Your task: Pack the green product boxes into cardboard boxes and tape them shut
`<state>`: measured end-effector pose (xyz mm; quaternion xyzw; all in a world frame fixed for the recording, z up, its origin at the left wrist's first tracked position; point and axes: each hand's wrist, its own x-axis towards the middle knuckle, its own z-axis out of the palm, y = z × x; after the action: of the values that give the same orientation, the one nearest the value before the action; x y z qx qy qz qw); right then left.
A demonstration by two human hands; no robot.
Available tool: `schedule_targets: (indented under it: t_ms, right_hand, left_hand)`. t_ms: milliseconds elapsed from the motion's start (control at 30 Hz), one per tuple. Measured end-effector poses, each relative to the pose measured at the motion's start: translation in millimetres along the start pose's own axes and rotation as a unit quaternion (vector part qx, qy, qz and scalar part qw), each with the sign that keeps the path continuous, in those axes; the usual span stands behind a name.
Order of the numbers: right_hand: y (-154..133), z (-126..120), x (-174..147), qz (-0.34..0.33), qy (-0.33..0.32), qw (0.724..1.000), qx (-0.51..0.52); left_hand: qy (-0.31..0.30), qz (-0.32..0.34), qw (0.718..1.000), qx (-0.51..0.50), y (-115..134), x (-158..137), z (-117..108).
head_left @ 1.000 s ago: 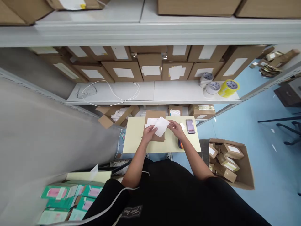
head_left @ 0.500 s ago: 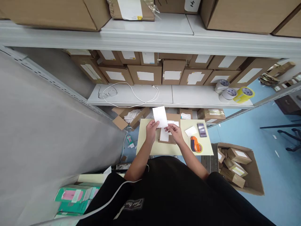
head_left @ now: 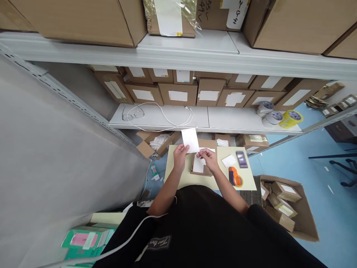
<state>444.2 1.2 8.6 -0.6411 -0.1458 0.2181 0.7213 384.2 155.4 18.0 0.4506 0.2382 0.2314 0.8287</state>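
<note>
My left hand (head_left: 180, 155) pinches a white paper sheet (head_left: 190, 140), probably a label, by its lower left part, thumb on top. The fingers of my right hand (head_left: 208, 155) are drawn together at the sheet's lower right corner; what exactly lies between the fingertips is too small to see. Below both hands a cardboard box (head_left: 201, 172) with white paper on its top lies on the cream table (head_left: 181, 180). To the right are a small stack of white paper (head_left: 229, 160) and an orange tape dispenser (head_left: 234, 175).
A shelf (head_left: 170, 115) with a white cable, glasses and tape rolls (head_left: 272, 118) runs beyond the table. Labelled boxes (head_left: 178, 95) line its back. At right, a large carton (head_left: 305, 216) holds several small boxes. A grey wall (head_left: 69, 149) stands at left.
My view has shifted slightly, so shelf and table appear lower. Both hands stay at the sheet, with the right fingers bent a little more at its corner.
</note>
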Motion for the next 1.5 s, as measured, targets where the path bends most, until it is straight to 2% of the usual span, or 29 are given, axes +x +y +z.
schedule_targets:
  t_ms: [333, 533, 667, 733, 800, 867, 1000, 1100, 1200, 1267, 1367, 1500]
  right_hand:
    - [-10, -15, -1, 0.000, -0.012, 1.000, -0.009]
    - [-13, -16, -3, -0.005, -0.021, 0.999, -0.024]
    - [-15, -18, -4, -0.007, -0.030, 0.999, -0.027]
    - [-16, -20, -4, -0.012, -0.029, 0.999, -0.037]
    - [-16, -20, -3, -0.030, -0.036, 0.997, -0.053]
    - [-16, -20, -2, -0.051, -0.054, 0.995, -0.068]
    - [-13, -20, -4, -0.043, -0.093, 0.991, -0.086]
    - [-9, -23, -7, -0.011, -0.086, 0.994, -0.067]
    - [-4, -29, -9, 0.009, -0.063, 0.996, -0.061]
    - [-1, -32, -9, 0.017, -0.051, 0.996, -0.068]
    - [4, -32, -8, 0.030, -0.045, 0.996, -0.072]
    - [10, -15, -6, 0.032, -0.040, 0.996, -0.074]
  left_hand:
    - [0.011, 0.013, 1.000, 0.013, -6, -5, 15]
    - [0.017, 0.010, 0.999, 0.033, -14, -6, 13]
    - [0.063, 0.079, 0.988, 0.112, -13, -11, 13]
    - [0.023, 0.094, 0.984, 0.153, -11, -16, 16]
    - [-0.055, 0.064, 0.982, 0.169, -11, -21, 19]
    - [-0.098, 0.034, 0.980, 0.167, -13, -25, 21]
    - [-0.061, 0.032, 0.985, 0.158, -19, -25, 13]
    - [-0.019, 0.020, 0.994, 0.109, -22, -22, 5]
    - [-0.070, -0.027, 0.996, 0.058, -24, -22, 3]
    - [-0.115, -0.039, 0.990, 0.065, -25, -24, 4]
    - [-0.116, -0.016, 0.986, 0.119, -25, -28, 5]
    - [-0.116, 0.016, 0.979, 0.167, -18, -28, -5]
